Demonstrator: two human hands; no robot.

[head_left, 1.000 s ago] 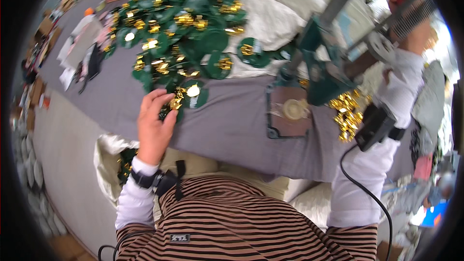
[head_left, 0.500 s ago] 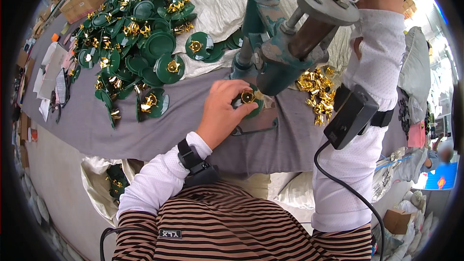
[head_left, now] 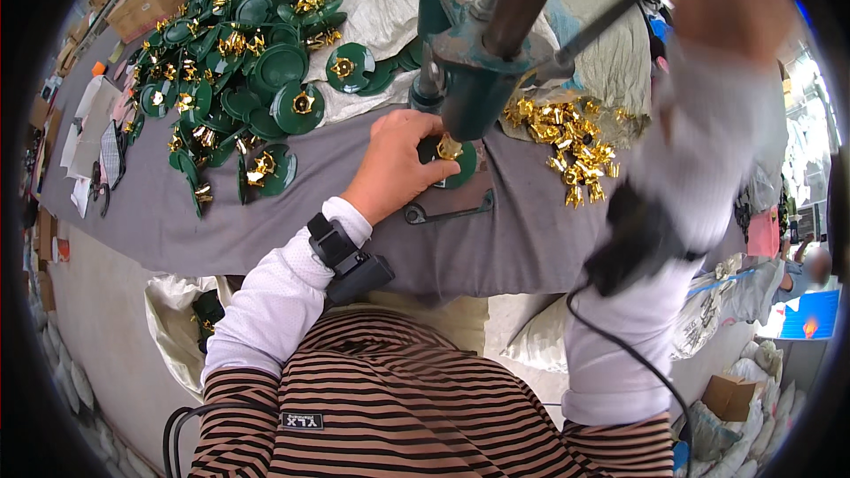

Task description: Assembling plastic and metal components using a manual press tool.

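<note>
Left hand (head_left: 397, 159) grips a green disc (head_left: 467, 168) with gold petalled cup (head_left: 449, 147) under a press (head_left: 482, 88); blurred right hand (head_left: 730, 9) meets the lever (head_left: 611, 22), grip unclear.

Green discs (head_left: 282, 66) look smooth plastic, gold pieces (head_left: 571, 137) shiny metallic; press (head_left: 478, 80) is worn painted metal, tablecloth (head_left: 531, 248) matt fabric.

Two hands (head_left: 394, 164), one press (head_left: 474, 93), perhaps over twenty green discs (head_left: 282, 66)
</note>
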